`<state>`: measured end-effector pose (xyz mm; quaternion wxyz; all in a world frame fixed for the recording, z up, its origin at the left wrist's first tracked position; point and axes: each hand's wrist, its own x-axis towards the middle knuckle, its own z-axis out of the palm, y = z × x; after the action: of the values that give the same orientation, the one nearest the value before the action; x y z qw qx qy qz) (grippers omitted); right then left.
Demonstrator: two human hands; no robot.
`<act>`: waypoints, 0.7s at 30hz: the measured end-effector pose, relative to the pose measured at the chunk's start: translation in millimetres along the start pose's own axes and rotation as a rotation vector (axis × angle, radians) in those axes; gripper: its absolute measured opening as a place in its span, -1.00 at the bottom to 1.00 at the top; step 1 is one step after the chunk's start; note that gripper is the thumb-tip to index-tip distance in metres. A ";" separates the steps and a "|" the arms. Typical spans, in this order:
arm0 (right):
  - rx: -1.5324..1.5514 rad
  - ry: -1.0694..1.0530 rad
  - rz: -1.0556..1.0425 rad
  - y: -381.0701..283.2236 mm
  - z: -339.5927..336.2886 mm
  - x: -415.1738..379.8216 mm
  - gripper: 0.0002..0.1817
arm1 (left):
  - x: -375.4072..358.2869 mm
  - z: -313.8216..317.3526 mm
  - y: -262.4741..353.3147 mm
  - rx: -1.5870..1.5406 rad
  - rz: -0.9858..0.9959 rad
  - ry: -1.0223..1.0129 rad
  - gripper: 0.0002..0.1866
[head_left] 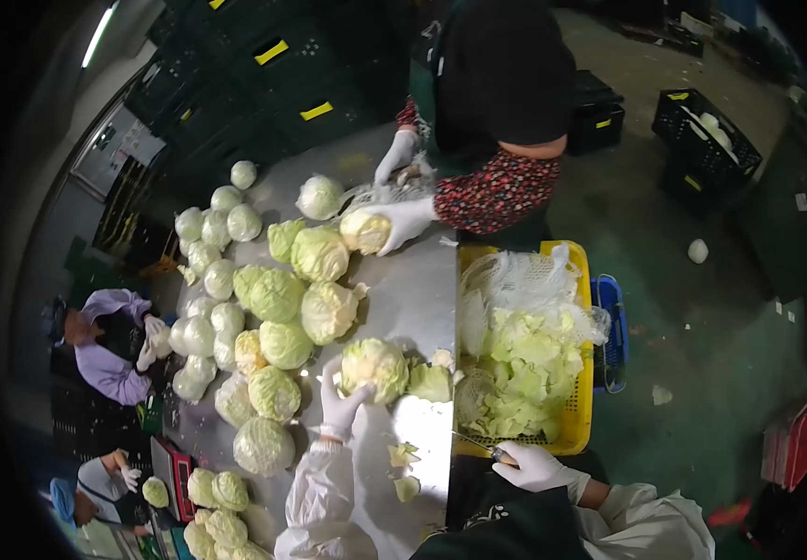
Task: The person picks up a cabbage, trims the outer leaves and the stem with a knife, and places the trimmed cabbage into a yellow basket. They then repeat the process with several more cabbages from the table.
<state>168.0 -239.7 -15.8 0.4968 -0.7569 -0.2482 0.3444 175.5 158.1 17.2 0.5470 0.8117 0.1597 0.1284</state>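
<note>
My left hand (339, 408), in a white glove, grips the near left side of a trimmed cabbage (375, 370) resting on the metal table (394, 322). My right hand (536, 468), also gloved, is closed around the handle of a knife (502, 455). Its thin blade points left, over the table's edge and the near end of the yellow crate (571, 425). Cut leaf scraps (406, 487) lie on the table close to my left hand. Beyond it sit several loose cabbages (274, 296).
Leaves (529, 373) and white netting fill part of the yellow crate. Across the table a co-worker's gloved hand (406, 224) holds another cabbage (364, 231). Wrapped cabbages (200, 334) line the far left, near two more people. Dark crates (282, 75) are stacked behind.
</note>
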 end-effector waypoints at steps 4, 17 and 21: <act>0.059 -0.013 -0.096 -20.7 13.7 12.3 -0.64 | -106.2 -29.6 28.9 -0.508 -0.480 0.155 -0.34; -0.309 -0.234 -0.174 -51.0 75.6 41.2 -0.62 | -206.5 32.0 40.6 0.693 -0.119 0.313 -0.20; -0.348 -0.182 -0.205 -50.5 66.9 28.7 -0.67 | -204.5 67.3 41.1 0.511 -0.077 0.420 -0.30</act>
<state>133.3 -160.8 4.9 0.3667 -0.7680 -0.4232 0.3110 18.8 5.0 23.6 0.2851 0.8719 0.3264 0.2280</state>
